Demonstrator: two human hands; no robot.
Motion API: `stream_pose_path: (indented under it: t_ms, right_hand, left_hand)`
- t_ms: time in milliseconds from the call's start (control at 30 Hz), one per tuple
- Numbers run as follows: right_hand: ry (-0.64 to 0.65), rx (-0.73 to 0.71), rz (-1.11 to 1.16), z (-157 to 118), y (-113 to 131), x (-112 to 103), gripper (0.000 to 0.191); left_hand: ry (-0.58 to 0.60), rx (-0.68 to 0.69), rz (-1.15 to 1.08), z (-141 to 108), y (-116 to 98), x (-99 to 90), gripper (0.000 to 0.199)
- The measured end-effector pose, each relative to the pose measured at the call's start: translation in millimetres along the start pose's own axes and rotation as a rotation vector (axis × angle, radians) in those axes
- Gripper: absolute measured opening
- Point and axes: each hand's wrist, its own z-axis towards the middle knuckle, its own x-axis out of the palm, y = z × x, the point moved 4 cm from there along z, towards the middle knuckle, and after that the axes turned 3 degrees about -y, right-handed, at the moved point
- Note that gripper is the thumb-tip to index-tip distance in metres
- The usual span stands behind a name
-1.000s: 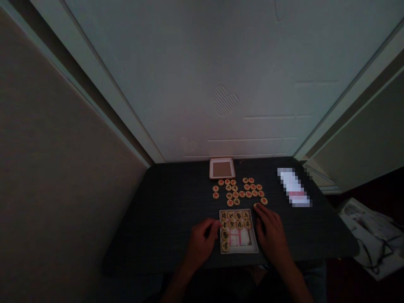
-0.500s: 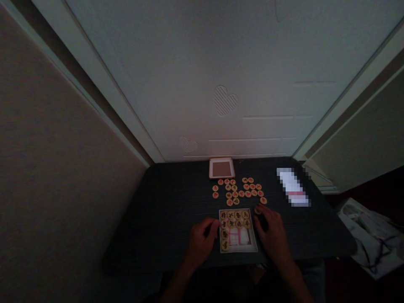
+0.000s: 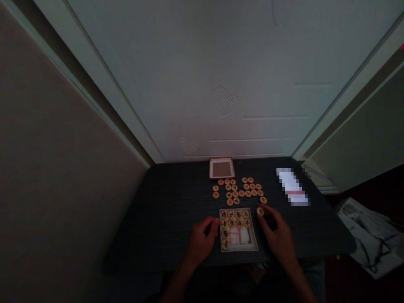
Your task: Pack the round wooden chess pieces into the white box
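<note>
Working left to right from the white box (image 3: 239, 251), I see my left hand (image 3: 202, 239) at its left wall, fingertips against the rim beside the boxed pieces (image 3: 239, 224); I cannot tell whether they grip it. Just beyond the box's right wall, near its far corner, the black-marked disc (image 3: 260, 211) sits between the thumb and forefinger of my right hand (image 3: 279, 236), pinched with its face showing. Compared with the earlier frames, my left hand and the ten boxed pieces look unchanged, while the disc has come slightly nearer me and the right fingertips no longer cover most of it. My left wrist slants in from the near left of the box, fingers curled toward the thumb; my right forearm reaches up from its near right, thumb and forefinger spread around the disc's edge. Beyond the box, the shallow tray (image 3: 221, 169) lies far left, the loose discs (image 3: 241, 193) are scattered before and right of it, and a pixelated bright object (image 3: 292, 187) rests farther right on the dark tabletop (image 3: 164, 210).
</note>
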Motion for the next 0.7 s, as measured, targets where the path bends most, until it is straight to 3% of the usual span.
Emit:
stream_pose_path:
  t_ms: [167, 367, 567, 700]
  right_hand:
    - [0.112, 0.187, 0.379, -4.3, 11.2, 2.9, 0.047]
    - [0.236, 0.355, 0.617, -15.4, 22.0, 11.8, 0.053]
    - [0.248, 0.438, 0.626, -17.0, 34.0, 12.7, 0.051]
    - [0.26, 0.362, 0.548, -17.1, 41.5, 11.9, 0.043]
  left_hand:
    - [0.001, -0.01, 0.021, -0.9, 0.2, -1.0, 0.039]
    - [0.001, -0.005, 0.028, -0.4, 0.7, -1.4, 0.039]
    - [0.008, -0.024, -0.009, 0.3, 0.2, -0.7, 0.038]
    - [0.011, -0.024, -0.001, 0.2, -1.3, -1.3, 0.038]
